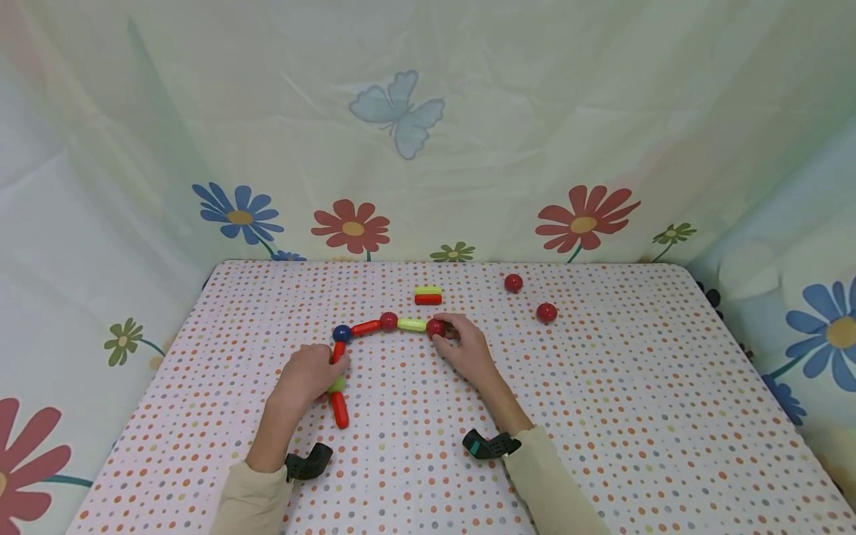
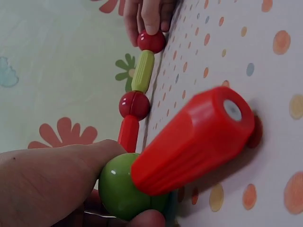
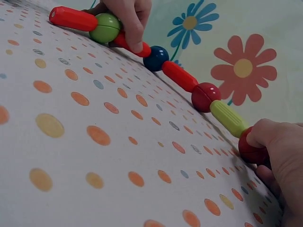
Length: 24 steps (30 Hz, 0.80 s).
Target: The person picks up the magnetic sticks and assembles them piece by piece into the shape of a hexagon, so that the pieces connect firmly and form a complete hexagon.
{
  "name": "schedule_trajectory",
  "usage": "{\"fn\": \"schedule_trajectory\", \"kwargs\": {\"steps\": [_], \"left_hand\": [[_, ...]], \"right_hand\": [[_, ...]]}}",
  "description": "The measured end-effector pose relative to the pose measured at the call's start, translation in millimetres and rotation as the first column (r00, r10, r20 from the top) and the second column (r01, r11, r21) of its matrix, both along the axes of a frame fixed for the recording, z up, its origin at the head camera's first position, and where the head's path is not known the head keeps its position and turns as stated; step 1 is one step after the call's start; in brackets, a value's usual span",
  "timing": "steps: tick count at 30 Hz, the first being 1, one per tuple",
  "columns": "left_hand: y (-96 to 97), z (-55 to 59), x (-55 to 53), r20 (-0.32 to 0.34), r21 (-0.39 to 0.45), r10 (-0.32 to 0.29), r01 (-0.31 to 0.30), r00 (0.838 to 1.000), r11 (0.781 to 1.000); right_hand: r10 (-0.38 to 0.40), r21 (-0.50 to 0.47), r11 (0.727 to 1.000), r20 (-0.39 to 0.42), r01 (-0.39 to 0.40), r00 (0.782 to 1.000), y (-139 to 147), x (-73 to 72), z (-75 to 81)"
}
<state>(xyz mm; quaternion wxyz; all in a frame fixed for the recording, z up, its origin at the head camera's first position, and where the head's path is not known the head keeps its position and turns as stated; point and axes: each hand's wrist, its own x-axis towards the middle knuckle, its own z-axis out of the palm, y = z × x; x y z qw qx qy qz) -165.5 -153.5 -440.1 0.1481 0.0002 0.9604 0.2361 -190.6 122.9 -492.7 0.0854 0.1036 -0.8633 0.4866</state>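
A bent chain of magnetic building sticks and balls lies on the table. My left hand (image 1: 310, 375) grips its near-left part, around the green ball (image 2: 120, 187) and the red stick between it and the blue ball (image 1: 342, 333). Beyond the green ball, a red stick (image 1: 339, 410) points toward me with a free end. From the blue ball, another red stick (image 1: 365, 328) leads to a red ball (image 1: 388, 321), then a yellow-green stick (image 1: 411, 325). At the chain's right end, my right hand (image 1: 468, 353) pinches a red ball (image 3: 251, 147) between thumb and fingers.
Behind the chain lie a loose yellow-green stick (image 1: 428, 290) and a red stick (image 1: 428, 300), side by side. Two loose red balls, one farther back (image 1: 513, 283) and one nearer (image 1: 546, 313), sit to the right. A flowered curtain (image 1: 508, 134) stands behind the dotted tabletop (image 1: 635, 401).
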Motion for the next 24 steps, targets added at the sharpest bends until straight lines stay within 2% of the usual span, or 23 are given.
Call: {"fn": "schedule_trajectory", "kwargs": {"steps": [10, 24], "left_hand": [[2.5, -0.4, 0.2, -0.034, -0.028, -0.008, 0.007, 0.999, 1.000], [2.5, -2.1, -1.4, -0.028, -0.047, -0.003, 0.001, 1.000, 0.999]], "right_hand": [[0.016, 0.023, 1.000, -0.012, -0.016, 1.000, 1.4, -1.9, -3.3], [0.086, 0.106, 0.991, 0.019, -0.088, 0.996, 1.7, 1.1, 0.3]]}}
